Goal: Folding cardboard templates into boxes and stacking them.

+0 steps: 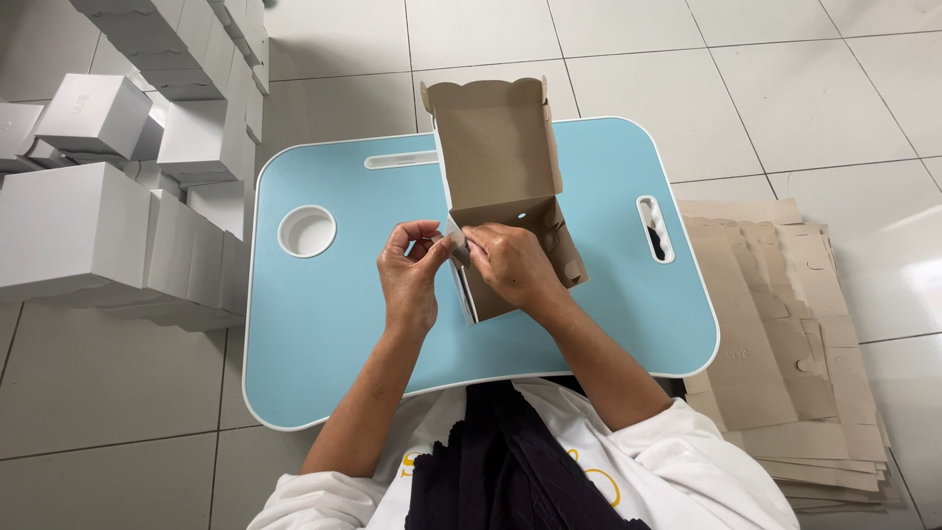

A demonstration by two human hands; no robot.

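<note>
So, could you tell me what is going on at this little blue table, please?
A person is folding a brown cardboard box on a light blue lap table. The left hand and right hand both pinch a flap at the box's front corner; its lid stands open. Flat cardboard sheets lie stacked on the floor to the right, and finished white boxes are piled on the left.

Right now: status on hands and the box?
Left hand and right hand both pinching a side flap of the half-folded brown box, lid up, on the blue lap table. Nothing in the way.
</note>
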